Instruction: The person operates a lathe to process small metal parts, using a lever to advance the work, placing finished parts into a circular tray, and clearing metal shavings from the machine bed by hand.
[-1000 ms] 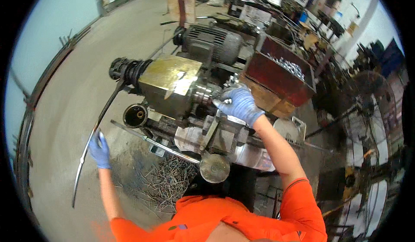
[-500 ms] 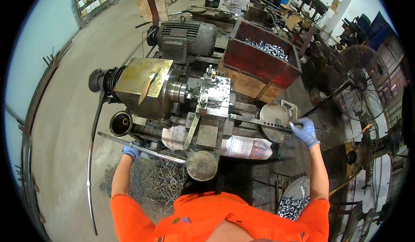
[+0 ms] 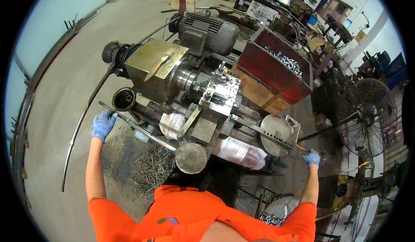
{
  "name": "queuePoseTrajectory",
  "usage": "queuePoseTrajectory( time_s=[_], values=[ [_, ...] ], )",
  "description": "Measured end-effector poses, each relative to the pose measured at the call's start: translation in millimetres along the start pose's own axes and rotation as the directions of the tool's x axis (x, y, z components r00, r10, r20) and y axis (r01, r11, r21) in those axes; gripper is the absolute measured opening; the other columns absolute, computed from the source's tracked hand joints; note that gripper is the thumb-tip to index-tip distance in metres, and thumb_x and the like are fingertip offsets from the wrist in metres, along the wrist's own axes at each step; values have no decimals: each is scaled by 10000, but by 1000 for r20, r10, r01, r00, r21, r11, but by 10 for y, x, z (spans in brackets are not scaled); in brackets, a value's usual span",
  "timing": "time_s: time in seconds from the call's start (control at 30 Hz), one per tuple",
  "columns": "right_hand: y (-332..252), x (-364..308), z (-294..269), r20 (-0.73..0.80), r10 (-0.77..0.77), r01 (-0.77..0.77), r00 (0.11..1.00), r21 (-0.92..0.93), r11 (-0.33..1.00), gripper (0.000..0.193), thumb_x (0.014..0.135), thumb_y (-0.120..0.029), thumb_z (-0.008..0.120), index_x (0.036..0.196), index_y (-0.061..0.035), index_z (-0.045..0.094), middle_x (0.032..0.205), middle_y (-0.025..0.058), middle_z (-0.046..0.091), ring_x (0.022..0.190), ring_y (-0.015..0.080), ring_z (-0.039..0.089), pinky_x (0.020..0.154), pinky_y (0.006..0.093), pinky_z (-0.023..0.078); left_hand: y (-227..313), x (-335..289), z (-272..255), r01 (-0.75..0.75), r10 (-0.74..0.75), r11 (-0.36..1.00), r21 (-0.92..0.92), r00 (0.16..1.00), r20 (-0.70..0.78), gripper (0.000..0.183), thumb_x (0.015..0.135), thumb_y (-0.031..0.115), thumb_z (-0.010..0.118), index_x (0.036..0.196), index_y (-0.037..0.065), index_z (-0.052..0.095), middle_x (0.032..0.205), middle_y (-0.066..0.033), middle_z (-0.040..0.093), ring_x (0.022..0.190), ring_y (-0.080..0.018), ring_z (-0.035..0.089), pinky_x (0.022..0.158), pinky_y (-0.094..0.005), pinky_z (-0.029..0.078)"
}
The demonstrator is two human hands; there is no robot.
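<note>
My right hand (image 3: 311, 158), in a blue glove, is closed around the end of a lever with a row of holes (image 3: 270, 136) at the machine's right. At the left, my gloved left hand (image 3: 104, 124) is beside the upper end of a long metal bar (image 3: 145, 134). Its fingertips reach that bar with the fingers apart; whether they touch it is hard to see. The bar slopes down to a round metal disc (image 3: 191, 158). Between my hands stands a small lathe with a chuck (image 3: 186, 80), a shiny tool slide (image 3: 222, 92) and a brass-coloured headstock cover (image 3: 151, 58).
A red bin (image 3: 272, 71) of small metal parts stands behind the slide, near a motor (image 3: 207, 33). Thin metal scraps (image 3: 153, 168) lie on the floor below the bar. A basket of parts (image 3: 279, 209) is at lower right, a caged fan (image 3: 367, 112) farther right.
My left hand has moved left and up, from beneath the bar to its far end. My right hand has shifted outward and down to the lever's end. The view has turned.
</note>
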State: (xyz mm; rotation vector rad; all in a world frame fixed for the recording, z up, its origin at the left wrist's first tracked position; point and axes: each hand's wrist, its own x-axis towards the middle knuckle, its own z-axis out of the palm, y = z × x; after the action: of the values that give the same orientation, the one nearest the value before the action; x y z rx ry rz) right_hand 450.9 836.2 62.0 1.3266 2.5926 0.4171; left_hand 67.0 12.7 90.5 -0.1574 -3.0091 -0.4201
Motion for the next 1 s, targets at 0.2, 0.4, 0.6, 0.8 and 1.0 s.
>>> queuePoseTrajectory(
  time_s=[0.2, 0.4, 0.6, 0.8, 1.0],
  values=[
    [-62, -490, 188, -124, 108, -94, 986, 114, 989, 451, 701, -444, 654, 979, -89, 638, 976, 145, 644, 984, 330, 574, 918, 423, 404, 417, 162, 225, -120, 104, 983, -137, 988, -114, 262, 848, 319, 572, 972, 111, 671, 866, -136, 668, 805, -300, 641, 730, -396, 502],
    [304, -1662, 648, -127, 190, -126, 973, 396, 909, 424, 696, -432, 685, 788, -24, 617, 795, 235, 623, 770, 404, 608, 682, 470, 477, 624, 383, 568, 31, -30, 1000, 2, 999, -38, 257, 795, 369, 615, 922, 165, 704, 845, -151, 662, 812, -324, 635, 728, -423, 495],
    [1075, -3051, 810, 198, 540, -575, 818, 264, 775, 386, 656, -336, 681, 919, -56, 691, 942, 213, 653, 926, 370, 621, 805, 422, 494, 423, 429, 616, 63, -62, 998, 16, 997, -55, 290, 797, 373, 616, 923, 126, 699, 880, -140, 665, 849, -315, 630, 754, -416, 491],
    [1146, -3215, 1094, 221, 625, -663, 749, 244, 708, 440, 590, -328, 751, 890, -16, 671, 962, 238, 645, 954, 365, 616, 837, 411, 485, 431, 508, 641, 55, -55, 998, -14, 997, -48, 291, 796, 381, 617, 918, 130, 699, 891, -138, 667, 858, -314, 628, 755, -419, 492],
    [1161, -3202, 1173, 185, 625, -652, 758, 232, 722, 443, 596, -319, 725, 900, -1, 666, 969, 243, 640, 957, 369, 612, 830, 420, 485, 525, 454, 524, 74, -75, 996, -48, 997, -31, 280, 796, 369, 618, 920, 132, 699, 885, -137, 666, 853, -311, 629, 756, -415, 491]
  ],
)
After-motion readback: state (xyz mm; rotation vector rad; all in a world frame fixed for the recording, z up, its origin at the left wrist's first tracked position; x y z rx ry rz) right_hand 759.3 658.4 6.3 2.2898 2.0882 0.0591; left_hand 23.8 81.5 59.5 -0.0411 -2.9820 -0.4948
